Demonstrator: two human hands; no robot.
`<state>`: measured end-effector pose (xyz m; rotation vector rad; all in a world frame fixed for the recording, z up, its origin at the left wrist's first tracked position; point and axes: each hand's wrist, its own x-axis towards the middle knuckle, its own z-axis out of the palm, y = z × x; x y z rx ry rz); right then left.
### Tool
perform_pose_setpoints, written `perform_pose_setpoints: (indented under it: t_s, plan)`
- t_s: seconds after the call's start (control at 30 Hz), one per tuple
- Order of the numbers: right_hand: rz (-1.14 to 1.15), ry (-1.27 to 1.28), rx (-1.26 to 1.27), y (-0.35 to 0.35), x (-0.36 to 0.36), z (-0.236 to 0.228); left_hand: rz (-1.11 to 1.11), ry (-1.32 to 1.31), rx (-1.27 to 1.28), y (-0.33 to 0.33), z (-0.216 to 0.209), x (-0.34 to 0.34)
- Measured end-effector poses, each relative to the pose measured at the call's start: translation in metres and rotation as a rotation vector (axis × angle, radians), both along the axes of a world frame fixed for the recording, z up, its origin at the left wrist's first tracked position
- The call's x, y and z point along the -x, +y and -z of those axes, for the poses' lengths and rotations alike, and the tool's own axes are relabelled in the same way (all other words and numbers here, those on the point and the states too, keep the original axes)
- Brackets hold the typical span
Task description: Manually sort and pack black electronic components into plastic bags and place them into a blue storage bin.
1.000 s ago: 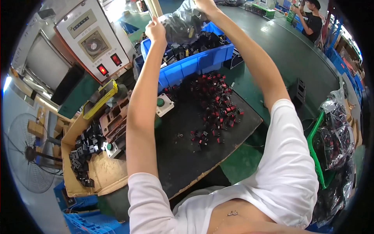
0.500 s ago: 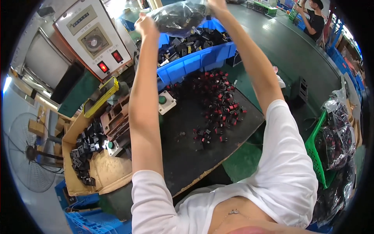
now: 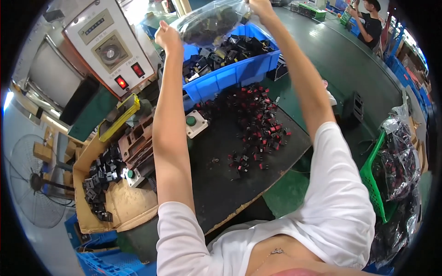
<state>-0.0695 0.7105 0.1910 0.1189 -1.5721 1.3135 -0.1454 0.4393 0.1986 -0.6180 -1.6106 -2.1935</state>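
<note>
Nearest the body, the dark counter (image 3: 207,191) carries loose red-and-black parts (image 3: 264,126), with a white button box (image 3: 197,124) beside them. Beyond stands a blue bin (image 3: 235,76), heaped with black parts (image 3: 241,48). Over its far side, the plastic bag (image 3: 209,25) spans the gap between the hands, its long axis running crosswise and rising to the right in view. The left hand (image 3: 168,39) is at its left end, the right hand (image 3: 261,9) at its right end, so neither is nearer. Each grip looks closed on the film, though the fingertips are hidden. The bag is clear, shiny and wrinkled, bulging with dark contents; whether its underside touches the heap cannot be told.
</note>
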Motion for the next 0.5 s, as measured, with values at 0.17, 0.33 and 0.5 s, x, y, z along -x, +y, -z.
perform_pose_setpoints:
  t_s: [0.17,0.33,0.5]
  plan:
    - [0.588,-0.325,-0.869,-0.043,0.017,-0.003,-0.283,0.383,0.339,0.014,-0.014,-0.004]
    - [0.901,-0.419,-0.687,-0.003,0.020,-0.019,-0.196,0.125,0.204,0.036,-0.029,0.004]
    - [0.609,-0.203,-0.755,0.012,0.021,0.023,-0.247,0.178,0.259,0.026,0.001,-0.002]
